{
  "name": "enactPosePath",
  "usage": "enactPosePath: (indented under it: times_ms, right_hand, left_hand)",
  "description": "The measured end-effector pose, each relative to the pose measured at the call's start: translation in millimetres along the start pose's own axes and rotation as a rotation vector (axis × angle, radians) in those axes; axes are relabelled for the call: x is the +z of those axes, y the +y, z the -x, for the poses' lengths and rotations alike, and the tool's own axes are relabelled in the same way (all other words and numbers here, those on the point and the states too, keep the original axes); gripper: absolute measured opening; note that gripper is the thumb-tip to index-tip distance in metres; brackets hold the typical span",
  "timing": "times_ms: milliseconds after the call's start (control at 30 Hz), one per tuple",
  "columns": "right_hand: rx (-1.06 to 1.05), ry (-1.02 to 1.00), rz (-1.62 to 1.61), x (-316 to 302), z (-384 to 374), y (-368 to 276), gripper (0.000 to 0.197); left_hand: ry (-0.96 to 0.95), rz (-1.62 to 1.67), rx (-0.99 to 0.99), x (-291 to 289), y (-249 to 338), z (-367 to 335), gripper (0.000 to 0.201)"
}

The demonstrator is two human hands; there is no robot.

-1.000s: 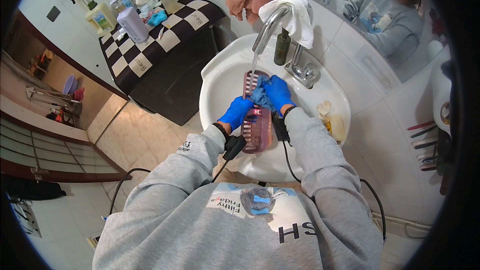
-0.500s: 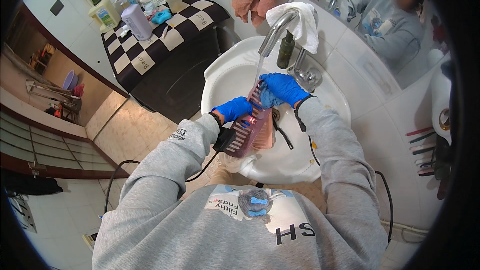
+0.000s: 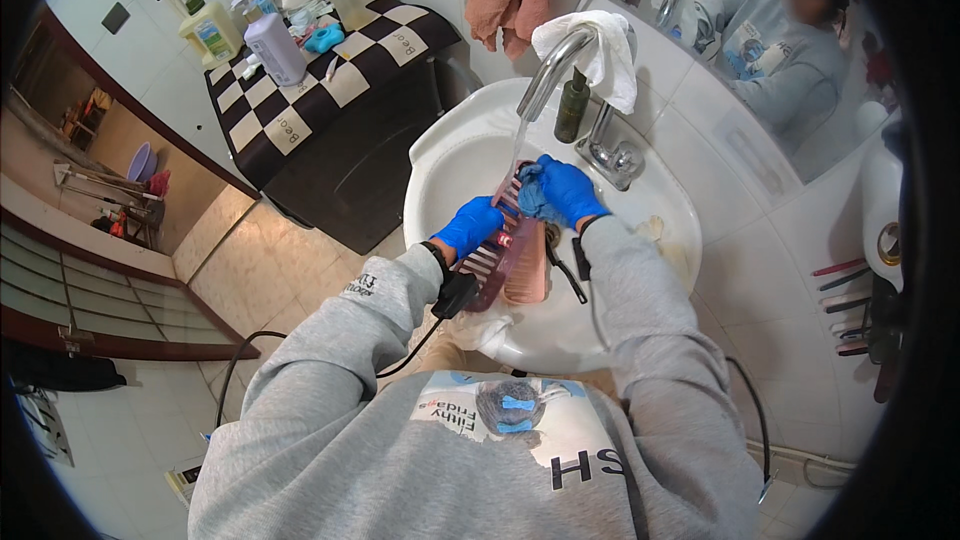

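Over the white washbasin (image 3: 438,175) I hold a pinkish-purple slatted plastic basket (image 3: 508,275), tilted, its far end near the thin water stream (image 3: 517,147) from the tap (image 3: 550,80). My left hand (image 3: 470,227), in a blue glove, is closed on the basket's left slatted side. A crumpled blue cloth (image 3: 537,202) is in my right hand (image 3: 568,188), gloved too, pressed against the basket's far end. Right beside the basket, a salmon-pink plastic piece (image 3: 528,282) lies in the basin, partly hidden. Next to it is a thin black-handled tool (image 3: 570,278).
A green bottle (image 3: 571,108) stands behind the basin by the tap lever (image 3: 625,158). A white cloth (image 3: 605,60) drapes over the tap. To the left, a black cabinet with a checkered cover (image 3: 345,85) carries several bottles. Black cables (image 3: 412,345) run along both my arms.
My right hand has shifted slightly nearer, with its forearm swung inward, and the cloth has moved a little along the basket's end. My left hand has moved slightly; it keeps its hold.
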State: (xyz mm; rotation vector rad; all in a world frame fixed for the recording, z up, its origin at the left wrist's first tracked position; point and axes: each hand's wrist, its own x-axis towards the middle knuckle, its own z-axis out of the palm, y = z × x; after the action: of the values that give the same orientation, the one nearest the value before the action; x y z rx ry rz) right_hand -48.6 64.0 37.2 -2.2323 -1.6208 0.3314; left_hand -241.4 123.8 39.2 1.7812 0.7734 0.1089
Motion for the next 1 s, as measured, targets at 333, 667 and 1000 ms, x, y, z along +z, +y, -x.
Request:
enactPosePath:
  times_ms: [333,667,1000]
  right_hand:
    - [0.128,0.093,-0.088,19.7,2.5,1.5,0.031]
    - [0.193,0.174,-0.181,9.2,-7.1,19.0,0.026]
    - [0.327,0.11,-1.421,58.2,30.5,-25.7,0.034]
  left_hand:
    - [-0.06,-0.29,0.104,-6.5,-11.5,-13.6,0.033]
    - [0.088,-0.039,0.056,-1.7,19.4,-17.9,0.032]
    - [0.307,0.271,-0.037,21.1,-7.0,-37.5,0.032]
